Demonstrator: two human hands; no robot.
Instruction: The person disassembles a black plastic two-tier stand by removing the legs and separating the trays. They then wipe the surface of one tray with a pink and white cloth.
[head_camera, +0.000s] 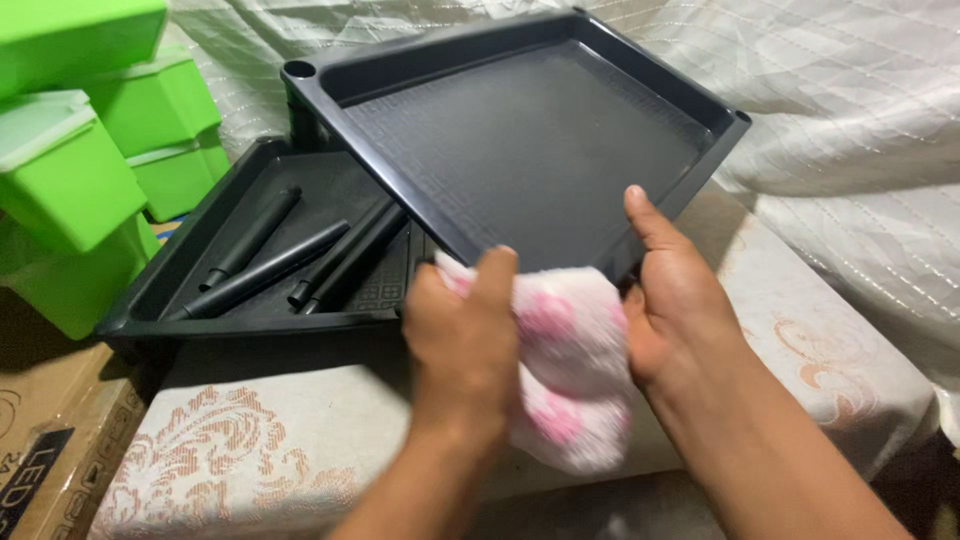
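A black plastic tray is held tilted above the surface, its near corner between my hands. My right hand grips that near corner, thumb on the inner face. My left hand is closed on a white cloth with pink spots, pressed against the tray's near edge. The cloth bunches between both hands and hangs below them.
A second black tray lies flat at the left with several black tubes inside. Green plastic containers are stacked at the far left. A patterned cloth covers the surface; a cardboard box sits at lower left.
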